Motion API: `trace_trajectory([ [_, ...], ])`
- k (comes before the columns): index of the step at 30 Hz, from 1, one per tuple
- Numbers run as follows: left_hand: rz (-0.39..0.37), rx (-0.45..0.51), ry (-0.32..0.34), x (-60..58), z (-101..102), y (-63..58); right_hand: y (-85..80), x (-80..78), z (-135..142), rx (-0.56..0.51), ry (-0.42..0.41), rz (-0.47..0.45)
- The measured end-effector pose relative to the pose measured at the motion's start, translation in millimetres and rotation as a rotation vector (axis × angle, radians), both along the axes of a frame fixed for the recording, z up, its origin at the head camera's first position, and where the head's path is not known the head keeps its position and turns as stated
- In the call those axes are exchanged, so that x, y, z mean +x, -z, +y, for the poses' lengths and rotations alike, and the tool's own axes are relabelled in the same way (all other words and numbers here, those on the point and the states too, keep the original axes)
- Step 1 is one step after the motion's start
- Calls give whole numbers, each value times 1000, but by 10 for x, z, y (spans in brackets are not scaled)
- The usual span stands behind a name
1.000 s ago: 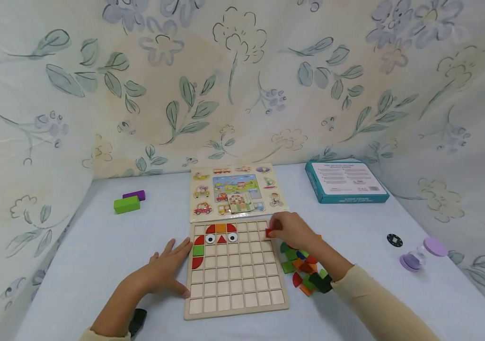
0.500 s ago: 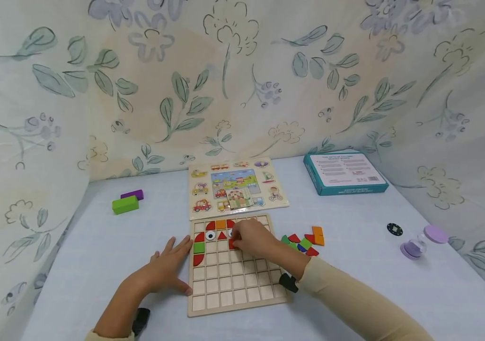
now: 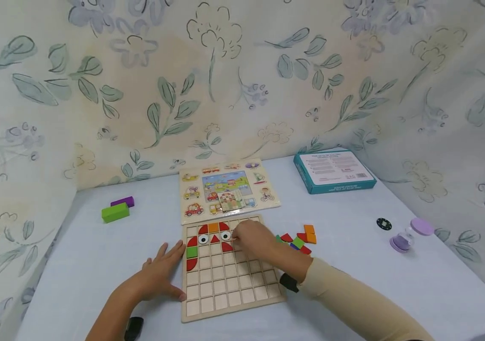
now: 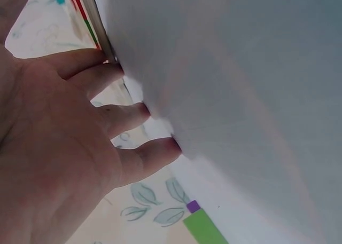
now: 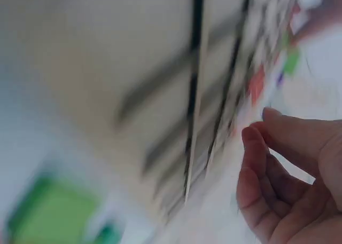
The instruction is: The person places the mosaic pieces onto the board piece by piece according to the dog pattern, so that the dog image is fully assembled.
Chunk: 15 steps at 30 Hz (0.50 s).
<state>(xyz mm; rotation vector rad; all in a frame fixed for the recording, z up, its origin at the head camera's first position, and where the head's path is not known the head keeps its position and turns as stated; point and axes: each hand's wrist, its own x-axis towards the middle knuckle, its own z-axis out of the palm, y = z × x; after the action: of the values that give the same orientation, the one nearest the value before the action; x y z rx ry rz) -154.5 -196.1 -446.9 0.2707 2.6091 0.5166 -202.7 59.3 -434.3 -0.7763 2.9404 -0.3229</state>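
Observation:
A wooden grid board (image 3: 221, 286) lies on the table in the head view. Its upper left cells hold an orange square (image 3: 213, 228), a green square (image 3: 192, 252), two eye pieces, a red triangle (image 3: 215, 239) and several red rounded pieces, one of them a red quarter-round (image 3: 227, 246) below the right eye. My left hand (image 3: 157, 274) rests with spread fingers at the board's left edge. My right hand (image 3: 252, 241) hovers over the board just right of that red piece. In the right wrist view, thumb and fingers (image 5: 254, 142) are loosely bent, with nothing visible between them.
Loose coloured pieces (image 3: 297, 242) lie right of the board, partly behind the right wrist. A picture puzzle (image 3: 187, 203) touches the board's far side. Green (image 3: 115, 212) and purple (image 3: 122, 201) blocks sit left. A teal box (image 3: 340, 188), black chip (image 3: 384, 224) and small hourglass (image 3: 401, 242) stand right.
The right hand carried a red piece from the board's right side to the cell below the right eye, let it go there and drew slightly right. The left hand stayed at the edge.

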Motion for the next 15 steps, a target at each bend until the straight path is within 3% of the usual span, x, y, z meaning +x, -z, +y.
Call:
trace_trajectory([
  [2,-4,7,2,6,1,3,-30,1,244,-10,80,-14],
  [5,-3,2,14,2,-3,-3,-36,49,619,111,189,-22],
  [7,-3,-11,24,-4,-16,-5,4,93,812,190,219,-43],
  [9,-1,-19,31,-10,-36,-5,42,124,935,216,217,-67],
  [15,17,2,31,-29,-77,16,61,124,1014,161,208,-78],
])
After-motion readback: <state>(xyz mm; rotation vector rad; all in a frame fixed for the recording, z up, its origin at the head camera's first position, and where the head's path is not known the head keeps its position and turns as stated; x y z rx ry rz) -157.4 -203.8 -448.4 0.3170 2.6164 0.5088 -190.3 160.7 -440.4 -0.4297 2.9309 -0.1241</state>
